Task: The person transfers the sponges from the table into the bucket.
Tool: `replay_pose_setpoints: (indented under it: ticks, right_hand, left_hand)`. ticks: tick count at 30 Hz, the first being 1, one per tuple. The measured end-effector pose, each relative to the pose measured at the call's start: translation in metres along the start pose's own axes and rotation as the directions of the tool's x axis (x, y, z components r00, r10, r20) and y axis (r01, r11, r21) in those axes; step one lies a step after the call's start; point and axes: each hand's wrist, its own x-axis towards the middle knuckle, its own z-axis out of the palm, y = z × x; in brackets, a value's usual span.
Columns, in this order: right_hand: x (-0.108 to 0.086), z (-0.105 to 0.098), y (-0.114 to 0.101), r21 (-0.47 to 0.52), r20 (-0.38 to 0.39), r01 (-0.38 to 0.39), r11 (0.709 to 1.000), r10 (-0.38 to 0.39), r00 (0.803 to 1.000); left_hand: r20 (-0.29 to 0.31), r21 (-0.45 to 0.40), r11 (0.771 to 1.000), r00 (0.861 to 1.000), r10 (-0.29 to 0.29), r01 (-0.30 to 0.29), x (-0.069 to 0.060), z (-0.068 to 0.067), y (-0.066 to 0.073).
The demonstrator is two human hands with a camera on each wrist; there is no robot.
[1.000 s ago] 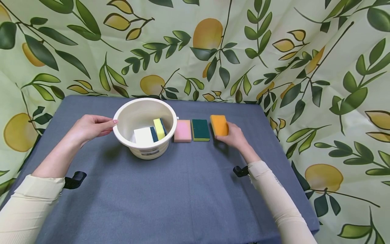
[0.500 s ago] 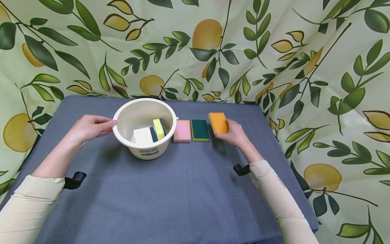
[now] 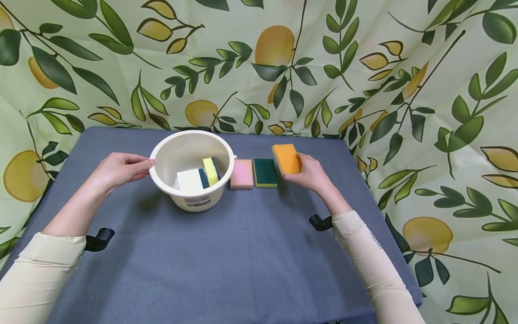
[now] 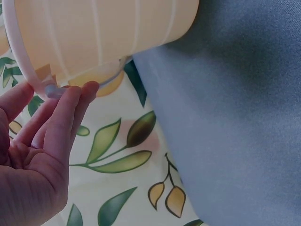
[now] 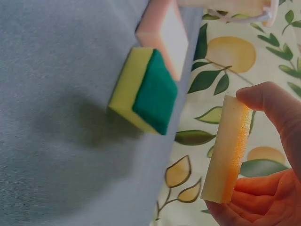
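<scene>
Orange sponge [image 3: 286, 159], right of frame centre, is gripped by the right hand [image 3: 310, 173], with the bucket [image 3: 180, 155], pinched at its rim by the left hand [image 3: 123, 168], farther left.

Pale fabric [image 3: 319, 31] printed with yellow fruit and green leaves hangs behind the far edge of the blue-grey, cloth-covered table [image 3: 214, 265] and along its left and right sides, softly creased on the right

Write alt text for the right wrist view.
A right hand pinches an orange sponge in the air. Left of it, a green-and-yellow sponge and a pink sponge lie on blue cloth; a pale bucket shows partly at the top, leaf-print fabric behind.
</scene>
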Motion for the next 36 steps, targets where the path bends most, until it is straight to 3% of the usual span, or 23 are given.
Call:
replay_pose_setpoints:
  ticks: [36]
  right_hand:
    - [-0.003, -0.023, -0.068, 0.009, -0.020, 0.167, 0.986, -0.167, 0.986]
  left_hand:
    - [-0.005, -0.016, 1.000, 1.000, 0.003, -0.003, -0.001, 0.000, 0.000]
